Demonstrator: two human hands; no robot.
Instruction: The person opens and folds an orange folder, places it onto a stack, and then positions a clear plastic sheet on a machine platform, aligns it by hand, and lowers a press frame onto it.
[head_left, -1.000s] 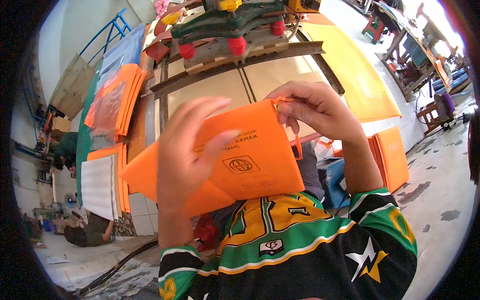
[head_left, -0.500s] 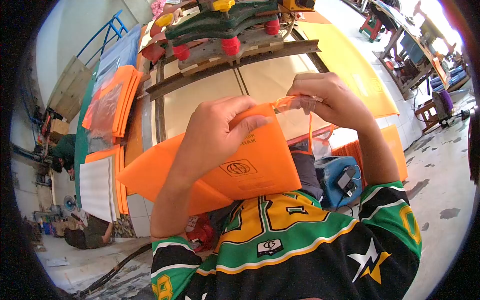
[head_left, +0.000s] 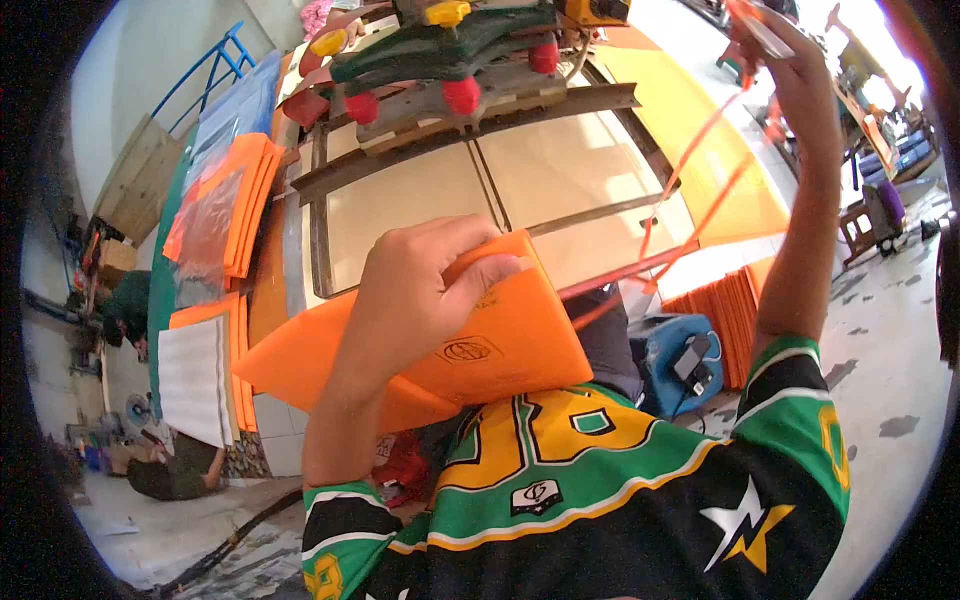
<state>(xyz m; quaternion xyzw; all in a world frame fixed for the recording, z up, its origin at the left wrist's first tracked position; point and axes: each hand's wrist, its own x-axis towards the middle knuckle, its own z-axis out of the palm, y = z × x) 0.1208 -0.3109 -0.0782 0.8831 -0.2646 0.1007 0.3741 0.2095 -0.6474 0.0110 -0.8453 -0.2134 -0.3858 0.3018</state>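
My left hand is closed on the top edge of a folded orange plastic cover, thumb in front. The cover bears a dark printed emblem and rests against my lap and shirt. My right hand is raised far up to the right, its fingers closed round an orange plastic strip. That strip hangs in thin loops down toward the right side of the cover; whether it is joined there I cannot tell. Something pale and shiny also shows at the fingers, blurred.
Ahead stands a green clamp press with red knobs over a metal frame and cream panels. Orange covers lie stacked at left, more orange sheets at right beside a blue container. Other people are at far left.
My right hand has moved from beside the cover up and out to the right, drawing the orange strip along. My left hand and the cover have lowered slightly.
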